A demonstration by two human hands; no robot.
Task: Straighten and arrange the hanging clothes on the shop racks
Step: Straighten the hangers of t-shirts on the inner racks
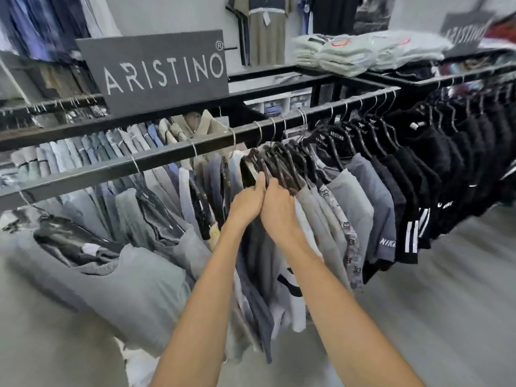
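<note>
Hanging clothes [349,196] in greys and blues crowd the near black rail [167,160], which runs from near left to far right. At its middle both hands meet on a bunch of dark hangers [282,166] (packed shoulder to shoulder). The left hand [248,201] curls round the leftmost hanger's end, thumb up. The right hand [279,212], touching it, hooks its fingers over the next ones. Black garments [435,169] hang farther right, and a grey ARISTINO sign [162,71] stands behind.

Both arms outstretched; left grip [248,201], right grip [279,212] touching side by side, both curled on hangers [283,170].
</note>
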